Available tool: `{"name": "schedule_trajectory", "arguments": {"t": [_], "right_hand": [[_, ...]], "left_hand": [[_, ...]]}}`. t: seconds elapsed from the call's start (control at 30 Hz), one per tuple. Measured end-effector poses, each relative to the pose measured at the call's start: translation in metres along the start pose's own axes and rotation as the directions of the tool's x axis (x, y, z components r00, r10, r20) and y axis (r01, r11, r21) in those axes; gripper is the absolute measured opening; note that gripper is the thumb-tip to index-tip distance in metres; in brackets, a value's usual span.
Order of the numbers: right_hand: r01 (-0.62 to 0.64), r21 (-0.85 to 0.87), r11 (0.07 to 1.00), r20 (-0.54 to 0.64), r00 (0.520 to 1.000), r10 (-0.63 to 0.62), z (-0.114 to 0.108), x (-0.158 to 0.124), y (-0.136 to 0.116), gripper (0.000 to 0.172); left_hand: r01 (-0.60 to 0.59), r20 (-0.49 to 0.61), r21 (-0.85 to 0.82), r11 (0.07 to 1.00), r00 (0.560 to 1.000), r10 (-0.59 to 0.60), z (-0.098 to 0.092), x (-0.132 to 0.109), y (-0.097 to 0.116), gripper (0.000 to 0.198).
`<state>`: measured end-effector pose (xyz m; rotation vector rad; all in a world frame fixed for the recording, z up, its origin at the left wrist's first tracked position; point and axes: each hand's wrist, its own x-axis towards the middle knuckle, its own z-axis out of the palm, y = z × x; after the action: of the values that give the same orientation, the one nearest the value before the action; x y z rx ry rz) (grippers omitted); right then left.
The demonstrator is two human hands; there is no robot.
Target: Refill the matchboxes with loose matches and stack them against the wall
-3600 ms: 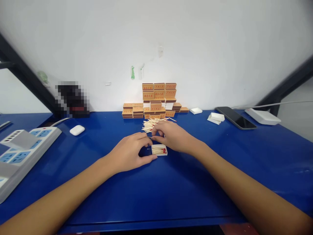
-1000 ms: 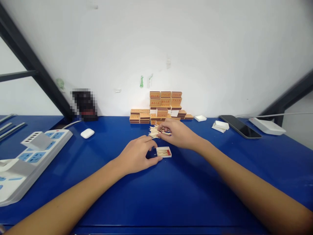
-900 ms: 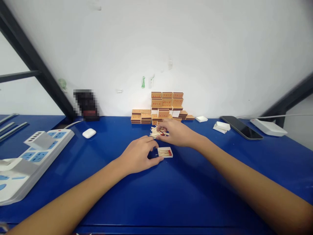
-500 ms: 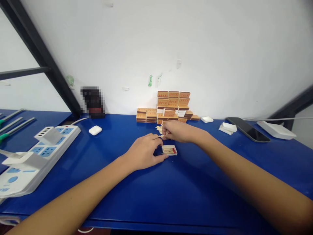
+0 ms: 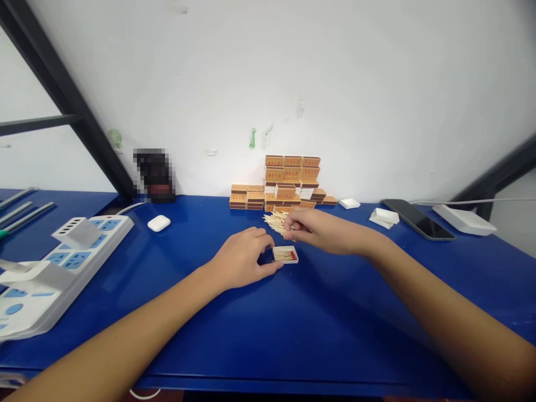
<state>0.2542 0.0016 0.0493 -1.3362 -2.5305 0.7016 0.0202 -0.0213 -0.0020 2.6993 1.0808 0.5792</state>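
Observation:
A white matchbox tray lies on the blue table with several red-headed matches in it. My left hand curves around its left end, thumb at the near side and fingers at the far corner, gripping it. Just beyond the tray is a loose pile of matches. At the pile's right side my right hand is closed in a pinch, its fingertips on matches; how many they hold is hidden.
Orange matchboxes are stacked against the wall. White empty trays, a phone and a white box lie to the right. On the left are a power strip and a white earbud case.
My right hand has shifted right across the match pile, uncovering more of it. My left hand stays at the tray. The whole view has swung slightly.

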Motion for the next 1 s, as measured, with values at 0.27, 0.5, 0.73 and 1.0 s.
{"name": "schedule_trajectory", "arguments": {"t": [0.27, 0.5, 0.73, 1.0], "right_hand": [[0.028, 0.109, 0.994, 0.021, 0.999, -0.030, 0.026, -0.013, -0.004, 0.027], [0.060, 0.020, 0.998, 0.004, 0.998, -0.060, 0.033, -0.013, 0.004, 0.020], [0.053, -0.049, 0.997, -0.030, 0.998, -0.054, 0.027, -0.020, 0.008, 0.011], [0.055, -0.105, 0.993, -0.051, 0.997, -0.061, 0.013, -0.028, 0.017, 0.012]], "left_hand": [[-0.004, 0.010, 0.005, 1.000, 1.000, 0.004, 0.001, 0.001, -0.001, 0.029], [0.002, 0.025, -0.004, 1.000, 1.000, -0.002, -0.001, 0.002, -0.002, 0.027], [0.015, 0.021, 0.000, 1.000, 1.000, -0.015, -0.001, 0.002, -0.003, 0.029], [0.037, 0.018, -0.032, 0.999, 0.999, -0.037, -0.011, 0.002, -0.006, 0.035]]}}
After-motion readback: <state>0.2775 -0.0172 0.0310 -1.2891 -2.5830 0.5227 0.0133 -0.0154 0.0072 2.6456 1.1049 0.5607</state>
